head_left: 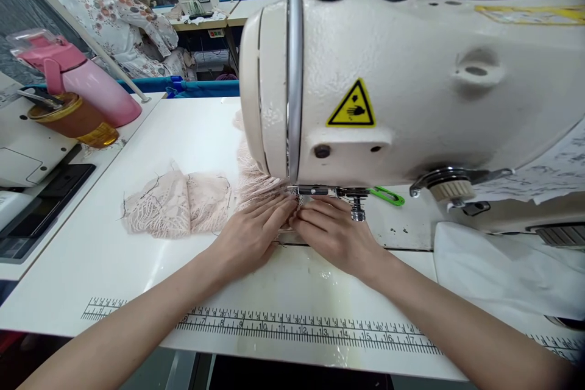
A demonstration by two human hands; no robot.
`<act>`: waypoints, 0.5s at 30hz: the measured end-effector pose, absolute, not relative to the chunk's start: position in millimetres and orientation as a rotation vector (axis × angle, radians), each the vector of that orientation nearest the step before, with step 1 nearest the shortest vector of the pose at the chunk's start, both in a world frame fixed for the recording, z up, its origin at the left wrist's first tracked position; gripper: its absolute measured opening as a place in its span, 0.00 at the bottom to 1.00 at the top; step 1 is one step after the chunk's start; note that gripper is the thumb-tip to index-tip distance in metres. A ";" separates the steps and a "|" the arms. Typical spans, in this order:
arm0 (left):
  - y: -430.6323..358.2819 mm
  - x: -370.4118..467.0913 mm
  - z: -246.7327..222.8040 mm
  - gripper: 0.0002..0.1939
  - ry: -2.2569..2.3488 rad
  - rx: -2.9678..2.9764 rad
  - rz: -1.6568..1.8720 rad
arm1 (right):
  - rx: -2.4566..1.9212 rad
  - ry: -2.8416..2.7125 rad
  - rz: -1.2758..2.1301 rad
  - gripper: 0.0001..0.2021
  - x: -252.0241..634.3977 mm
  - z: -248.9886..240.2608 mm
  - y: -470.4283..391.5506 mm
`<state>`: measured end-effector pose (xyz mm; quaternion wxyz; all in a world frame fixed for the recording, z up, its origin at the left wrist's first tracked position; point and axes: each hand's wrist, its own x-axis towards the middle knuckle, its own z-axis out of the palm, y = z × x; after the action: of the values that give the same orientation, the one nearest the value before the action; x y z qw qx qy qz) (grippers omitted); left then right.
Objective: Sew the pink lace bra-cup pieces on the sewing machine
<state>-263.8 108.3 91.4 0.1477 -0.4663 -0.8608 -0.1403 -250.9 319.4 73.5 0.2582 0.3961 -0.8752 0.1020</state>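
Observation:
Pale pink lace fabric [158, 204] lies bunched on the white table and runs under the head of a sewing machine [402, 85]. My left hand [253, 225] rests low over the lace, fingers together and thumb side close to the needle area, holding the cloth against the bed. Just right of the presser foot [300, 198], my right hand [336, 231] is closed with bent fingers at the fabric's edge. The fingertips of both hands nearly meet in front of the needle, and the cloth beneath them is mostly hidden. Dark loose threads trail from the lace.
A green thread snipper [387, 196] lies behind my right hand. White cloth [507, 262] sits at right. A pink bottle [91, 79], a brown cup [73, 119] and a dark phone-like panel [50, 204] stand at left. A printed ruler [274, 326] crosses the front. Another person's patterned sleeve [146, 18] shows behind.

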 end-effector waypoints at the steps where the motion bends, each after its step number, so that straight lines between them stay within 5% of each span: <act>1: 107.3 -265.0 90.2 0.24 -2.480 -1.352 -0.373 | 1.068 -2.359 0.276 0.12 -250.1 73.2 319.2; 15: 105.7 -268.3 86.8 0.22 -2.531 -1.327 -0.256 | 1.080 -2.320 0.324 0.14 -248.6 69.5 318.0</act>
<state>-268.3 105.7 86.8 0.1358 -0.4582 -0.8740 -0.0883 -248.6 318.0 69.5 0.2773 0.4023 -0.8642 0.1205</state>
